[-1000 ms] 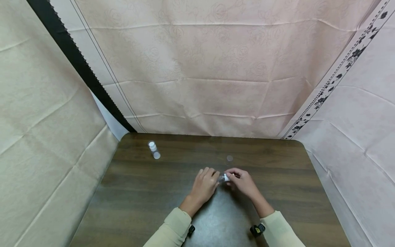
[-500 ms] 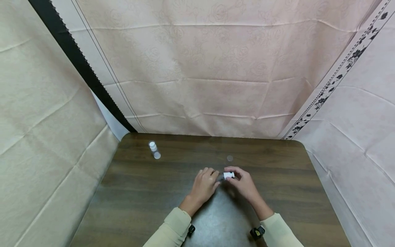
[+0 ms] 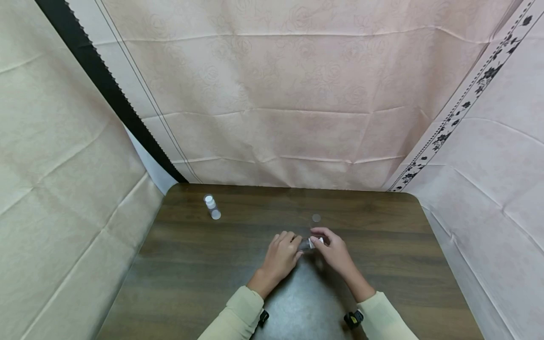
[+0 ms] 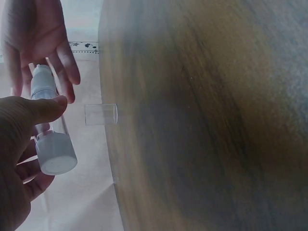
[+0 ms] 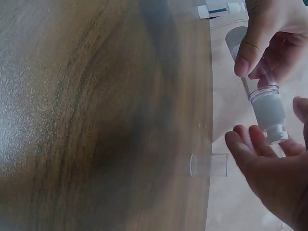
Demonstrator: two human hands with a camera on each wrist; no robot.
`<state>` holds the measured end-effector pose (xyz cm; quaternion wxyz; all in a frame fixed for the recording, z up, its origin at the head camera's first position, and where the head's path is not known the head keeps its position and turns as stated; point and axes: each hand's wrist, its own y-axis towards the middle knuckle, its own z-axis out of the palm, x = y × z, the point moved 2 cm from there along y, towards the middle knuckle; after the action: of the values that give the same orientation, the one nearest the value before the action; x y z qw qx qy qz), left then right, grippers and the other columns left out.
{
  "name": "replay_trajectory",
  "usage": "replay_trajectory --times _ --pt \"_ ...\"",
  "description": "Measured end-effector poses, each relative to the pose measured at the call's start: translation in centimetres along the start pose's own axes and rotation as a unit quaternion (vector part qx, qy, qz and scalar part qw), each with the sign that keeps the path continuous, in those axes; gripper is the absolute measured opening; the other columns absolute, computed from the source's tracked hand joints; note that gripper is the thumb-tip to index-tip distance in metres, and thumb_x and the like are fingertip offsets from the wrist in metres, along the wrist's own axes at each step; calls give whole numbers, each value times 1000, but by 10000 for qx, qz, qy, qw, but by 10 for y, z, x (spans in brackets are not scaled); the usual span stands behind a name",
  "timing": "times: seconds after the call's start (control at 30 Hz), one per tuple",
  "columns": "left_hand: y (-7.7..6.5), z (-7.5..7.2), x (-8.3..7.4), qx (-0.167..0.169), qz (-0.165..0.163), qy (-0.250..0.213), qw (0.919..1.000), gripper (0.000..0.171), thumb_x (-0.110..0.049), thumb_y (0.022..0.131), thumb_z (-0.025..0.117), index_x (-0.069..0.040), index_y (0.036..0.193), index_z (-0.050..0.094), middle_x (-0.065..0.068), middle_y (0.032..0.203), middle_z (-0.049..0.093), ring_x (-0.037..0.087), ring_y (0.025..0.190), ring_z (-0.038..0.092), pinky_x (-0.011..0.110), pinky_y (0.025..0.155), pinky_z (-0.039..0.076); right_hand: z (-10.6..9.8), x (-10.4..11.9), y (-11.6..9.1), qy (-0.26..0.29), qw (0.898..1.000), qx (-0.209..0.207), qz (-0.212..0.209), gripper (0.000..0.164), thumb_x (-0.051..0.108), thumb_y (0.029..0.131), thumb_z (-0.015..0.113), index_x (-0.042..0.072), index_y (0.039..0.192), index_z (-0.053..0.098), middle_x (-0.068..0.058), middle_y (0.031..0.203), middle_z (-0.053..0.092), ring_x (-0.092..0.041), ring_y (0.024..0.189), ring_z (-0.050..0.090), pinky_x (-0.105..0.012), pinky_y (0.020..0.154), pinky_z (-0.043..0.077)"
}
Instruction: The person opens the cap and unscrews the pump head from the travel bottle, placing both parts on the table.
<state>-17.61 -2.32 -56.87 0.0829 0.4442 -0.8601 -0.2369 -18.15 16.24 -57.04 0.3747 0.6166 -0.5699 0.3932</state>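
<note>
My left hand [image 3: 281, 257] holds a small clear pump bottle [image 4: 57, 154], its thumb across the clear body. The bottle has a white base and a white pump collar [image 5: 269, 109] with a small nozzle. In the head view it points rightward, toward my right hand [image 3: 335, 251]. The right hand's fingers are spread around the pump end, thumb apart from the collar in the right wrist view. Whether a fingertip touches the nozzle, I cannot tell. A clear cylindrical cap [image 5: 209, 165] stands on the table beyond the hands.
A second bottle with white ends [image 3: 211, 207] is at the back left of the wooden table [image 3: 191, 264]. Pale cloth [image 3: 276, 94] hangs behind the table and along both sides.
The right hand's fingers have shifted around the pump end, covering more of the white collar in the head view than half a second ago. The left hand has stayed in place.
</note>
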Motion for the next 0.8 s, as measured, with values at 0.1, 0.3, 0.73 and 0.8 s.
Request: replay_trajectory --times 0.1,0.3,0.73,0.8 --pt "0 0 0 -23 52 101 9999 38 -33 83 88 -12 112 76 0 101 71 16 89 64 29 71 49 0 1 0 -438 9989 13 180 26 31 102 66 14 121 72 -7 114 73 -17 98 64 -29 84 51" --pt "0 0 -1 -28 72 198 9998 38 -33 82 89 -13 111 76 0 101 70 15 88 63 29 71 49 1 -1 1 -602 9967 218 506 22 31 104 64 15 115 74 -7 92 70 -14 74 61 -28 68 50" --pt "-1 -2 0 -59 -116 -68 9999 39 -32 82 89 -11 111 76 2 102 72 16 89 64 28 70 50 -4 1 2 4 9984 564 -79 29 14 96 74 8 125 70 -11 116 70 -19 97 64 -26 79 55" --pt "0 -2 1 -43 -170 -120 9998 39 -32 82 89 -10 112 76 2 102 72 17 89 64 28 71 51 -4 3 2 154 9982 552 -187 33 10 95 74 8 128 68 -12 123 70 -23 105 64 -25 84 55"
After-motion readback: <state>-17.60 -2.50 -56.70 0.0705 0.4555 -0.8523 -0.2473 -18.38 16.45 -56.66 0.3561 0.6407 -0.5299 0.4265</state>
